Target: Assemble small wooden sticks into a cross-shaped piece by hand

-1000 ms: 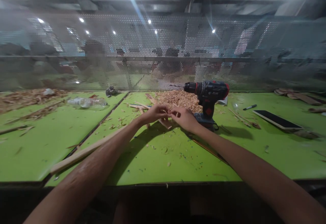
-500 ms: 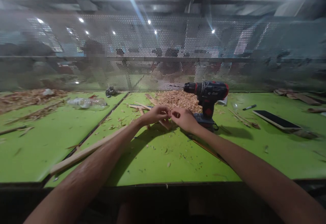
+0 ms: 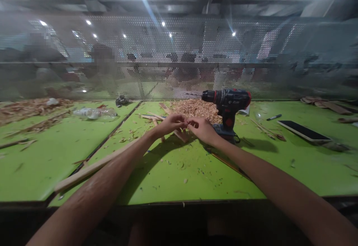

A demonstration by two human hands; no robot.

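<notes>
Near edge: we see the green worktop (image 3: 237, 190), scattered with crumbs and chips. At near left, a long wooden strip (image 3: 89, 169) slants away and passes behind the left forearm. A thin yellowish-brown rod (image 3: 223, 160) runs beside the right forearm.

Centre: the left hand (image 3: 171, 124) and right hand (image 3: 203, 129) meet at the fingertips over the worktop. We read each grip as a thumb-and-finger pinch, but cannot tell whether either is fully pressed together or holds some small piece. A short wooden strip (image 3: 181, 136) lies just beneath and behind the meeting fingers, slanting from far left to near right.

Just right of the right hand, we note a black-and-red cordless drill (image 3: 229, 102) upright on its base, its bit pointing left. Well to the right, a dark-screened tablet or phone (image 3: 303, 130) lies flat, with thin sticks (image 3: 262, 129) to its left and a marker pen (image 3: 274, 117) slightly farther off.

Farther: a clear plastic bottle (image 3: 96, 113) lies on its side at left. A heap of wood shavings (image 3: 194, 110) sits beyond the hands. Past the worktop we record a perforated screen (image 3: 173, 44), with blurred people behind it.
</notes>
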